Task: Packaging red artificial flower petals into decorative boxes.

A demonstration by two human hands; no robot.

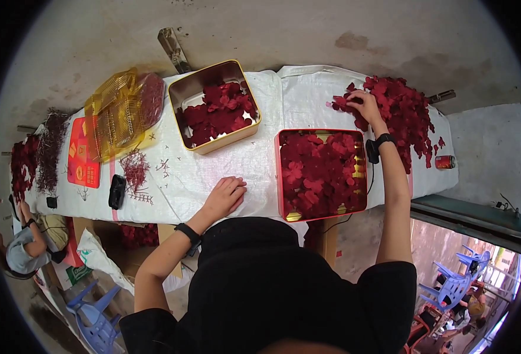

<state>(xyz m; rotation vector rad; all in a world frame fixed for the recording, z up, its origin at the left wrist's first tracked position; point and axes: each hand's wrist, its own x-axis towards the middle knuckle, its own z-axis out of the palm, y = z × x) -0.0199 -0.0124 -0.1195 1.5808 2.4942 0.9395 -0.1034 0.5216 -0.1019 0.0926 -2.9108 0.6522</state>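
My left hand (225, 197) rests on the white sheet covering the table (260, 165), fingers lying loosely and holding nothing. My right hand (364, 104) reaches to the right-hand pile of dark red fabric petals (402, 121), fingers pinched on a red petal (346, 101) at the pile's left edge. Below it, just right of centre, a red-rimmed tin (319, 177) is filled with similar petals. A yellow-rimmed square tin (225, 140), partly filled with red petals, stands at the back left of centre.
Leftward lie yellow plastic trays (110, 112), a red printed card (80, 165), a black object (118, 192) and small dark red stems (135, 171). A can (444, 162) stands at far right. Another person (24, 251) works at far left. Blue chairs (89, 312) and cardboard boxes (331, 242) are below.
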